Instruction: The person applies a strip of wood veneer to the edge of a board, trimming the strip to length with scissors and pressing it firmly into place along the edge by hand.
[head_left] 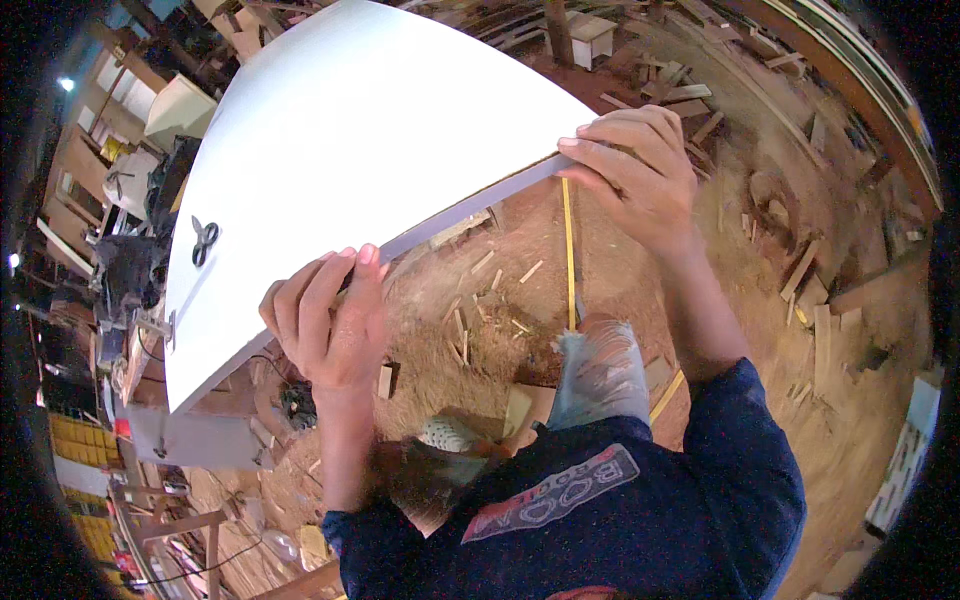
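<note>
A large white board (370,130) lies in front of me, with a thin grey edge strip (450,215) along its near side. My left hand (330,315) is closed over this edge left of the middle, its fingers on the top face. At the right corner my right hand (640,175) grips the same edge, fingers above and thumb below. The undersides of both grips are partly hidden. Dark-handled scissors (204,240) rest on the board's left part, away from both hands. A long thin yellow strip (570,260) runs below the right corner toward my knee.
Wood offcuts (490,280) litter the brown dirt floor (740,400). More scrap wood (685,95) lies at the far right. Clutter with dark bags (130,270) stands along the left, beside a small metal clamp-like piece (168,328) at the board's edge. A white cabinet (590,42) stands farther back.
</note>
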